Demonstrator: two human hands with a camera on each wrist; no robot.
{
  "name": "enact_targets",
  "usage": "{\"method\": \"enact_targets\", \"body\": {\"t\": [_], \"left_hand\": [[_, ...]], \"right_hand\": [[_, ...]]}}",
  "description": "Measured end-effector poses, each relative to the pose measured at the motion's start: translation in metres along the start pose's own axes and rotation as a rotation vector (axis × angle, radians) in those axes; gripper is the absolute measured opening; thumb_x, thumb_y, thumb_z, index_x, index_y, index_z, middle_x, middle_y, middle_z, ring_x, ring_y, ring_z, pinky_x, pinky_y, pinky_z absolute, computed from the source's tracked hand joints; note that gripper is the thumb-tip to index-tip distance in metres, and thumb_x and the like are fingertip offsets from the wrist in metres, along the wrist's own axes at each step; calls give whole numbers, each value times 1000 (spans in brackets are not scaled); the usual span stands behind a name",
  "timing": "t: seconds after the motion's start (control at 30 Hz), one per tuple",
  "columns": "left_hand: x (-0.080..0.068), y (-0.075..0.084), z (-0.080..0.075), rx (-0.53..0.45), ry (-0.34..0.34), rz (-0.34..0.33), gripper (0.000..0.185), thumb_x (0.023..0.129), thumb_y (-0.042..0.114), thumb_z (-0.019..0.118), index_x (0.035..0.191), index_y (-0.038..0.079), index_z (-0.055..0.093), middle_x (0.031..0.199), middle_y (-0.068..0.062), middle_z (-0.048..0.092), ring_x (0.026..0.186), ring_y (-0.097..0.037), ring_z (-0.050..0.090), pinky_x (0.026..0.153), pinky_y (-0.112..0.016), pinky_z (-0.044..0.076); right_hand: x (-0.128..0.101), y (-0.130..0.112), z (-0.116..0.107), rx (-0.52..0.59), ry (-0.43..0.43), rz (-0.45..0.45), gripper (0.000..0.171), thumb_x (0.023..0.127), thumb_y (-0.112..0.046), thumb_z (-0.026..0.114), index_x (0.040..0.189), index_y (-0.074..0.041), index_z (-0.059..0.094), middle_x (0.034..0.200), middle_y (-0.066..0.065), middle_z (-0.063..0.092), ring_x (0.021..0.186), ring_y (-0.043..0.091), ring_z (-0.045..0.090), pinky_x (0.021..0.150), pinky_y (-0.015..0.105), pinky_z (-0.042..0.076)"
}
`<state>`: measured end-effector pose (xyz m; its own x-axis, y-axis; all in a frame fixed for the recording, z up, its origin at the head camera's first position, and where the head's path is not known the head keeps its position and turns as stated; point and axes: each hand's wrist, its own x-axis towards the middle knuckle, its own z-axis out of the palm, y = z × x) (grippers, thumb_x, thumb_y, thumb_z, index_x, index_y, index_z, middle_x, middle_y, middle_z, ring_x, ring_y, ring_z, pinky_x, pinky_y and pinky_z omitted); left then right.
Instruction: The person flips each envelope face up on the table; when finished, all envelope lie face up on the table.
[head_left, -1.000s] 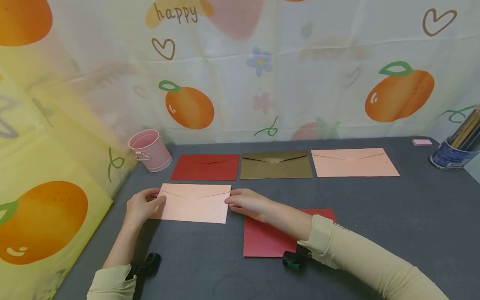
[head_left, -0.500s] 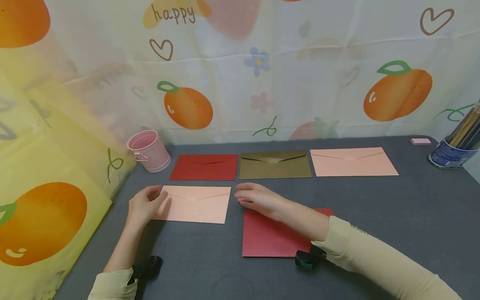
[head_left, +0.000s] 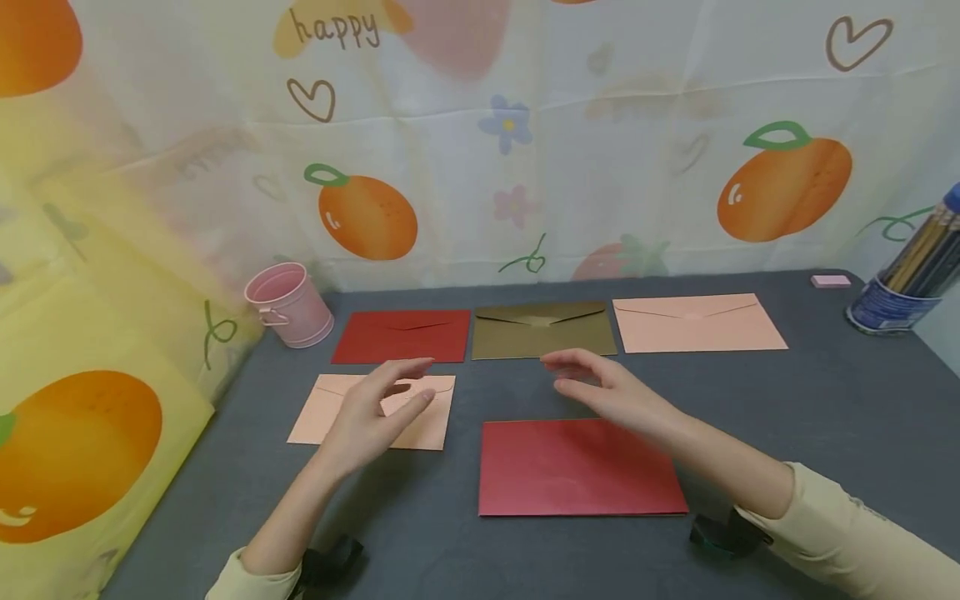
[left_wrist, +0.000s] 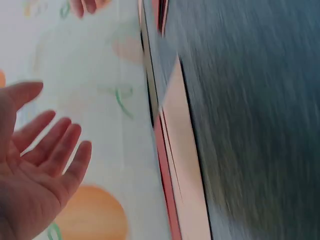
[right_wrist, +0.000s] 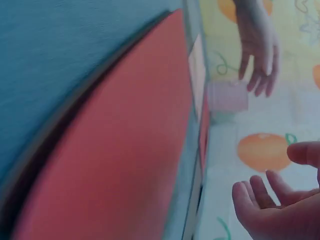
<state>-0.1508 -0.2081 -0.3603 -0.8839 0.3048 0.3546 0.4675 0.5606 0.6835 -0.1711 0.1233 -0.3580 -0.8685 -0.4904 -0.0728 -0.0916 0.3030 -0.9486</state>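
Table [head_left: 427, 550]: dark grey
Red envelope [head_left: 401, 337], brown envelope [head_left: 542, 333], pink envelope [head_left: 697, 325]: across centre
Second pink envelope [head_left: 426, 428]: left of centre
Big red envelope [head_left: 577, 471]: lower centre
Bucket [head_left: 302, 321]: left
Eraser [head_left: 830, 282], cup [head_left: 889, 308]: right

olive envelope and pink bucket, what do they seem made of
The olive envelope looks like paper or thin card with a dull finish: it lies flat, with a thin folded flap. The pink bucket seems painted metal, smooth with a soft shine, judging by its narrow rim and side lug, though plastic is possible.

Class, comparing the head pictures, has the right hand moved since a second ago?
Yes: the right hand has moved rightward, judged against the gold envelope.
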Motion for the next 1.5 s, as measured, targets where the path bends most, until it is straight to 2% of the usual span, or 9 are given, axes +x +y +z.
{"method": "enact_targets", "body": {"t": [0.17, 0.33, 0.37, 0.5, 0.67, 0.87, 1.13, 1.5], "left_hand": [[-4, 20, 24, 71, -256, 82, 55, 91, 38, 68, 141, 22, 51, 138, 11, 51, 127, -10, 48, 99, -40, 45], [-10, 31, 43, 113, -530, 88, 73, 90, 54, 63, 150, 20, 39, 149, 10, 39, 136, -8, 35, 105, -36, 41], [-11, 32, 45, 119, -572, 90, 76, 90, 55, 62, 151, 19, 36, 151, 9, 36, 138, -9, 32, 109, -36, 36], [-16, 36, 52, 165, -681, 98, 84, 88, 56, 64, 155, 19, 28, 158, 2, 25, 144, -17, 22, 112, -41, 32], [-19, 34, 58, 249, -721, 135, 91, 87, 55, 67, 156, 15, 23, 162, -4, 15, 148, -24, 12, 114, -46, 25], [-21, 31, 63, 307, -723, 144, 91, 87, 53, 67, 156, 13, 22, 162, -5, 13, 148, -24, 11, 115, -43, 25], [-20, 31, 66, 324, -732, 133, 86, 89, 49, 68, 155, 15, 26, 162, -3, 16, 148, -21, 14, 114, -38, 28], [-19, 32, 64, 335, -736, 115, 79, 88, 50, 68, 153, 21, 33, 160, -2, 22, 147, -21, 19, 110, -38, 34]], "right_hand": [[-24, 15, -8, -225, -31, -116, 41, 99, -28, 59, 136, -10, 53, 137, 7, 52, 127, 32, 47, 99, 50, 44], [-43, 25, -14, -475, -107, -188, 45, 97, -39, 60, 134, -14, 54, 134, -2, 52, 124, 24, 49, 98, 50, 45], [-47, 26, -15, -515, -128, -197, 48, 96, -42, 60, 135, -15, 53, 136, -2, 51, 125, 23, 48, 97, 49, 45], [-60, 30, -18, -617, -214, -200, 61, 94, -52, 58, 143, -17, 47, 146, -2, 42, 131, 22, 41, 100, 49, 44], [-73, 35, -21, -717, -249, -201, 80, 88, -62, 59, 151, -17, 37, 156, 1, 31, 139, 27, 33, 102, 55, 39], [-79, 42, -25, -768, -251, -187, 91, 84, -65, 62, 154, -16, 31, 160, 3, 23, 141, 28, 30, 103, 55, 39], [-82, 47, -28, -778, -243, -181, 91, 84, -65, 62, 154, -17, 30, 159, 3, 25, 141, 28, 31, 103, 55, 38], [-82, 53, -28, -849, -195, -291, 85, 86, -63, 61, 152, -15, 36, 156, 5, 33, 136, 29, 40, 98, 53, 43]]}}
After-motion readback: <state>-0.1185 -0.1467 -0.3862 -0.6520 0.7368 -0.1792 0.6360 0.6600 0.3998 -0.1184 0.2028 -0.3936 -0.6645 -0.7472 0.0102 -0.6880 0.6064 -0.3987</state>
